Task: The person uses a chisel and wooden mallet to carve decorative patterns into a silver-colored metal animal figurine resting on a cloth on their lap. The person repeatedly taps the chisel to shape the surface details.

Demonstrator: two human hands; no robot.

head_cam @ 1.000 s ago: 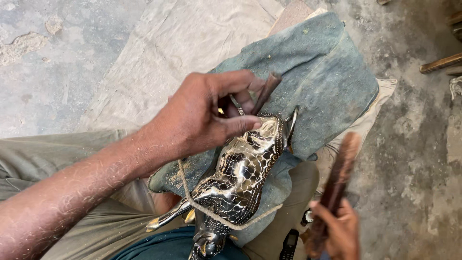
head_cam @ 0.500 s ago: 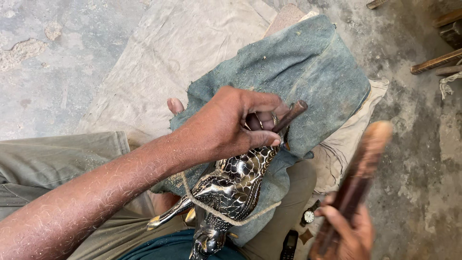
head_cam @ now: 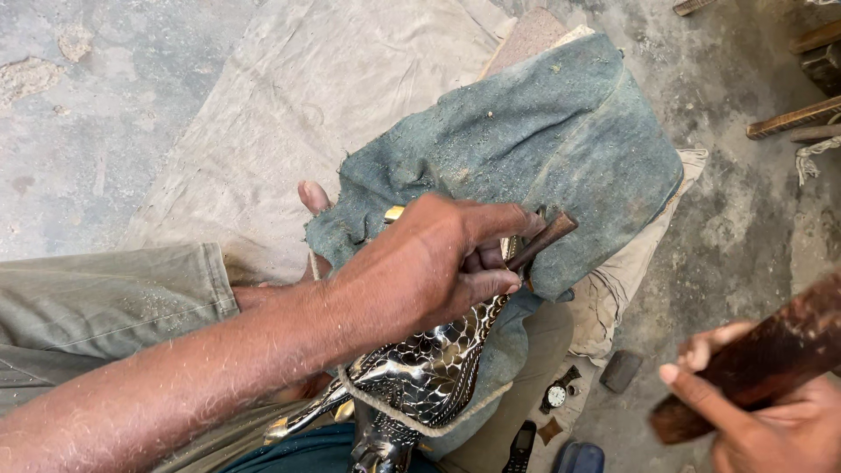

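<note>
My left hand [head_cam: 438, 263] grips a thin brown chisel-like tool [head_cam: 543, 241] and presses its tip against a shiny dark metal figure [head_cam: 420, 368] with an engraved pattern. The figure lies on a dusty blue-green cloth [head_cam: 543, 140] over my lap, bound by a light cord [head_cam: 412, 420]. At the lower right my right hand [head_cam: 771, 420] holds a thick reddish-brown wooden stick [head_cam: 771, 359], raised and apart from the figure. My bare toe [head_cam: 314, 196] shows beside the cloth.
A beige sheet [head_cam: 289, 105] covers the concrete floor [head_cam: 70, 105]. A wristwatch [head_cam: 555, 396], a small dark phone [head_cam: 522, 445] and a grey block [head_cam: 620, 371] lie on the floor near my leg. Wooden pieces [head_cam: 793, 118] lie at the upper right.
My left hand with the tool slid up along the figure toward the cloth. My right hand with the wooden stick swung out to the right and tilted toward level.
</note>
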